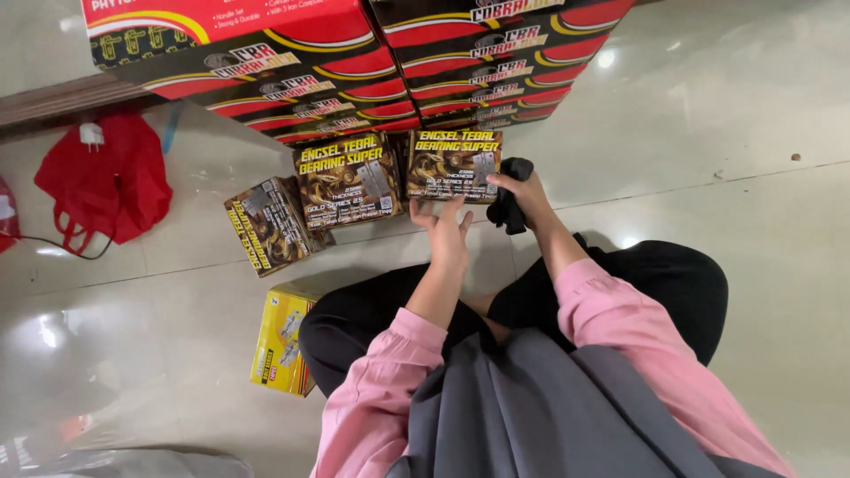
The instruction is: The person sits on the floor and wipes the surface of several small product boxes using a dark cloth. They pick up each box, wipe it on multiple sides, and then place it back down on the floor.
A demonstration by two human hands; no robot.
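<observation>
Glossy pale tiled floor [726, 133], with a stack of red and black cartons [372, 62] at the top of the view, a red cloth bag [111, 177] to the left and a yellow box [282, 341] beside the seated person's knee. Three dark gold-printed boxes stand on the floor before the stack: the right-hand box [452, 164] is touched at its lower edge by the left hand [447, 232], fingers spread and open, not gripping. The right hand [524, 190] rests at that box's right edge, closed around a black cloth [512, 205]; the middle box [348, 180] and the tilted left box [266, 226] are untouched.
</observation>
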